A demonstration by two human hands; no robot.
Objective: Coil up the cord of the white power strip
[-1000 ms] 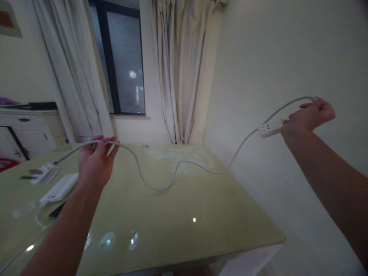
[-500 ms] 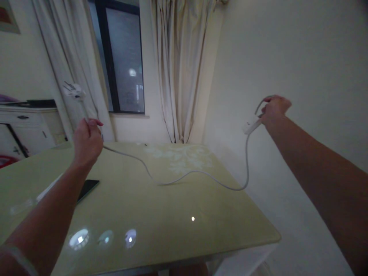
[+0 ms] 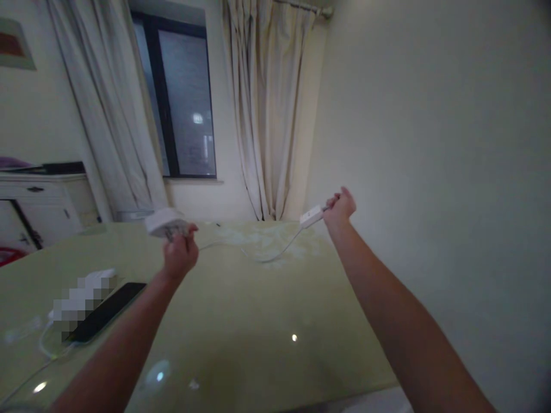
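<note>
A broad, smooth off-white wall point(image 3: 430, 143) fills the right side of the room, dimming toward the edges. A tall rectangular window with a dark frame point(image 3: 163, 103) is set in the far wall, its grey glass holding a small bright light spot point(image 3: 197, 118). Long, pleated cream cloth curtains hang on its left point(image 3: 103, 115) and right point(image 3: 275, 115), the right one below a pale curtain rod point(image 3: 301, 7). At far left, a white cabinet with a dark drawer handle point(image 3: 35, 189) stands beneath a pale-framed picture point(image 3: 16, 49). A glossy yellow-green tabletop point(image 3: 258, 321) spreads across the foreground, mirroring several small lights.
</note>
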